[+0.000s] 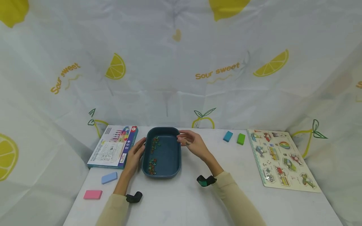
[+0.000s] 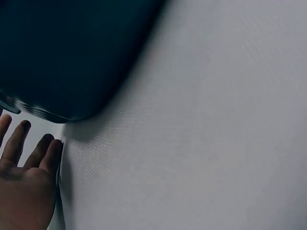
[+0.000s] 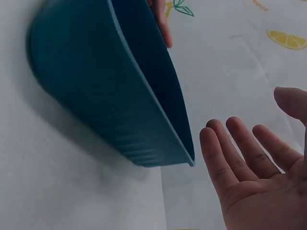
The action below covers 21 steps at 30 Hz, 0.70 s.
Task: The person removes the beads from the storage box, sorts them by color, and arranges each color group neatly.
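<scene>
head: soft, even light | left wrist: dim, tray (image 2: 72,52) edge blurred | right wrist: dim, soft shadow (image 3: 72,132) beside tray

A makeshift booth — lemon-print sheeting (image 1: 158,62) walls in a white table (image 1: 175,201) on three sides

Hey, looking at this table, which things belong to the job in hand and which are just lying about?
Likely in the job:
dark blue tray, between the left hand and right hand
small coloured pieces inside it

Apparently just lying about:
flat printed box
light blue block
pink block
bright blue block
green block
picture board
</scene>
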{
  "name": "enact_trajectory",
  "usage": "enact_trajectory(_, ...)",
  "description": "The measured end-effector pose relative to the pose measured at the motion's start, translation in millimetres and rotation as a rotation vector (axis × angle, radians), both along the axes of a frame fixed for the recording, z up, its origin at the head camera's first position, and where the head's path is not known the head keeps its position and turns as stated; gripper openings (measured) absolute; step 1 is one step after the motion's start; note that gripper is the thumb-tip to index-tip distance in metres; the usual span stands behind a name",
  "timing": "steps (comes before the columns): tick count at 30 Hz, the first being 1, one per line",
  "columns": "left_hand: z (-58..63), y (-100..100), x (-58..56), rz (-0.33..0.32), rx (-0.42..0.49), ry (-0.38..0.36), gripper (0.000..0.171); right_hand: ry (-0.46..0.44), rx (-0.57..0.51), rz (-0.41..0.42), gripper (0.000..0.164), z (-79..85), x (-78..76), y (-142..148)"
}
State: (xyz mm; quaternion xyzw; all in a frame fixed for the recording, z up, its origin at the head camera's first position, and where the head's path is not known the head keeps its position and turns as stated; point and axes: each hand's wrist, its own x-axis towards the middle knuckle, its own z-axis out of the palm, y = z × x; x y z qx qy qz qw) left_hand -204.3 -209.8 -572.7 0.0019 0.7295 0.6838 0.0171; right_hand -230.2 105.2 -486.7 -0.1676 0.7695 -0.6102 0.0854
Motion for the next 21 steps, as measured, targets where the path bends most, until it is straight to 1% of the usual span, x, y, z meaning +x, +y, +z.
enact_trajectory(2,-1.1,0,-4.3,0.001,-0.003,0.003,0.051,-0.012,-0.032,0.019,0.050,0.7,-4.8,-12)
enact_trajectory(6,-2.7,3,-10.8,0.007,-0.010,0.012,0.053,-0.042,-0.058,0.026,0.049,3.4,-14.5,-35)
enact_trajectory(13,-3.2,7,-18.5,0.018,-0.015,0.005,0.054,-0.117,-0.075,-0.014,0.046,2.2,-32.3,-71)
enact_trajectory(17,-3.4,8,-19.8,0.017,-0.009,0.006,0.052,-0.126,-0.046,-0.041,0.042,-6.4,-38.4,-85)
enact_trajectory(19,-3.8,7,-20.1,0.020,-0.008,0.010,0.051,-0.132,-0.019,-0.059,0.038,-12.9,-38.8,-91)
enact_trajectory(21,-4.6,7,-20.5,0.023,-0.015,0.019,0.051,-0.150,0.006,-0.094,0.036,-20.9,-38.2,-98)
